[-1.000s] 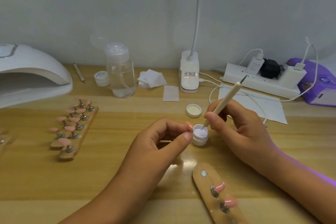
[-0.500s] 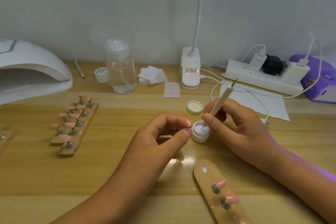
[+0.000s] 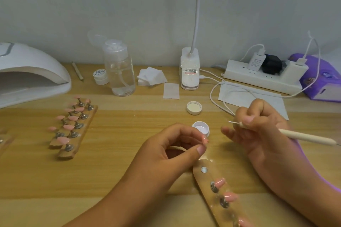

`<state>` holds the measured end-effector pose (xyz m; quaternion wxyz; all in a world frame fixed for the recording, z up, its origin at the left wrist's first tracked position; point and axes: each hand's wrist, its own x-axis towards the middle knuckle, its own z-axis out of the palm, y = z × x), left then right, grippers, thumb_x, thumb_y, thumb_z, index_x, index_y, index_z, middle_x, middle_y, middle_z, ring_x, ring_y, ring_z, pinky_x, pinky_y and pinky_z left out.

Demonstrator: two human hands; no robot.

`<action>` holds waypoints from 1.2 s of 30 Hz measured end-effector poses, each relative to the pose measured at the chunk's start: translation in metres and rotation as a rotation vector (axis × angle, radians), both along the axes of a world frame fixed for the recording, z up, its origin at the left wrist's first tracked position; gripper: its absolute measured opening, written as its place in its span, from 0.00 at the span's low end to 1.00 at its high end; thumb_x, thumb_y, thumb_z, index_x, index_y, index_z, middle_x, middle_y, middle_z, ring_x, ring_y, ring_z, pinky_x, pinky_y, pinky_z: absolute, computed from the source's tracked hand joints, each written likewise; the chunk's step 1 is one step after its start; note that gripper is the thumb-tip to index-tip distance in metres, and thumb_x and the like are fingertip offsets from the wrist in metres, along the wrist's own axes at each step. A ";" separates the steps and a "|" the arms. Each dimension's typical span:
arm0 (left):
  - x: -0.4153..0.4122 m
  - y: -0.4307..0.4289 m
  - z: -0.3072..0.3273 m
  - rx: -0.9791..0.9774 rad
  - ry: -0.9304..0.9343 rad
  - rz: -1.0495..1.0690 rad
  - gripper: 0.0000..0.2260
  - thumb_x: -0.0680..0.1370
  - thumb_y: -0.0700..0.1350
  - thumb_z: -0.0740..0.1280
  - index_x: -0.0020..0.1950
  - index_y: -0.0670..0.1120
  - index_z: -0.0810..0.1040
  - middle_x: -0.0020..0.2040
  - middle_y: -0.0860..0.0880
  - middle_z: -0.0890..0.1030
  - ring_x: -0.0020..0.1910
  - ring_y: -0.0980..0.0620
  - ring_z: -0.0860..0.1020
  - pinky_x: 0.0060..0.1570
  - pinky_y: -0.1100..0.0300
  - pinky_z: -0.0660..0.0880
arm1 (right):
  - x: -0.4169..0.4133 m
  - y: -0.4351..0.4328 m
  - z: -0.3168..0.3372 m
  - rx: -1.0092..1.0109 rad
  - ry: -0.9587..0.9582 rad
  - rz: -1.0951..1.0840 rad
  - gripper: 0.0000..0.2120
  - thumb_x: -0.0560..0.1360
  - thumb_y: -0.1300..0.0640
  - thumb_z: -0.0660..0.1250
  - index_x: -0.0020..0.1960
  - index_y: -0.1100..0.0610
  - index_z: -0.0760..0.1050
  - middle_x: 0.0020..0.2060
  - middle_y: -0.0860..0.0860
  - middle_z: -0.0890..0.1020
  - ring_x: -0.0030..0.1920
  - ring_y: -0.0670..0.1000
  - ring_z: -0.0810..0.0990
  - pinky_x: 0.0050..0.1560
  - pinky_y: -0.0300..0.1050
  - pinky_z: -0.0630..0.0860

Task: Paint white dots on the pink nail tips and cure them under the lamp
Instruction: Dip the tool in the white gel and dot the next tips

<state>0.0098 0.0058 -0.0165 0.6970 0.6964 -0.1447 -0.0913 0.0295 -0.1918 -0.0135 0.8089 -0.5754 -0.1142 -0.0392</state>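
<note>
Two hands: left hand (image 3: 171, 145) pinches nail tip (image 3: 204, 139), right hand (image 3: 258, 131) grips dotting pen (image 3: 304, 136).
Pot (image 3: 201, 127): left hand overlaps it; lid (image 3: 194, 108) behind.

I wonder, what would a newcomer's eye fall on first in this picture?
The two hands at the centre: the right hand grips a cream dotting tool, while the left hand pinches a pink nail tip beside an open pot of white gel. Next, the white curing lamp at the far left, with rows of pink nail tips on wooden holders near it.
</note>
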 end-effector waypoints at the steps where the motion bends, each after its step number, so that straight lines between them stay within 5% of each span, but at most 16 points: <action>1: 0.000 0.000 0.000 0.008 -0.006 -0.006 0.04 0.71 0.45 0.71 0.43 0.53 0.83 0.43 0.53 0.84 0.43 0.59 0.80 0.44 0.68 0.75 | -0.001 0.002 0.001 0.009 0.004 -0.007 0.11 0.67 0.62 0.68 0.32 0.51 0.70 0.29 0.46 0.71 0.30 0.43 0.72 0.45 0.44 0.80; 7: -0.001 -0.002 0.001 0.032 -0.001 -0.013 0.04 0.68 0.47 0.72 0.41 0.54 0.84 0.43 0.50 0.84 0.43 0.56 0.79 0.47 0.66 0.75 | -0.002 0.009 0.006 0.034 0.082 -0.013 0.13 0.68 0.56 0.70 0.29 0.54 0.68 0.25 0.51 0.68 0.25 0.45 0.69 0.44 0.49 0.82; 11: 0.000 -0.002 0.001 0.038 0.005 -0.017 0.03 0.68 0.48 0.72 0.41 0.54 0.84 0.43 0.48 0.84 0.41 0.56 0.79 0.45 0.65 0.75 | -0.005 0.010 0.005 0.015 0.081 0.043 0.15 0.65 0.61 0.73 0.29 0.54 0.68 0.24 0.51 0.68 0.26 0.46 0.67 0.42 0.49 0.82; 36: 0.000 -0.001 -0.002 0.052 0.002 -0.023 0.03 0.68 0.47 0.73 0.40 0.54 0.84 0.43 0.46 0.83 0.41 0.55 0.80 0.45 0.64 0.76 | -0.005 0.010 -0.001 -0.105 0.027 0.137 0.11 0.67 0.56 0.71 0.30 0.51 0.71 0.27 0.48 0.74 0.28 0.41 0.75 0.38 0.39 0.79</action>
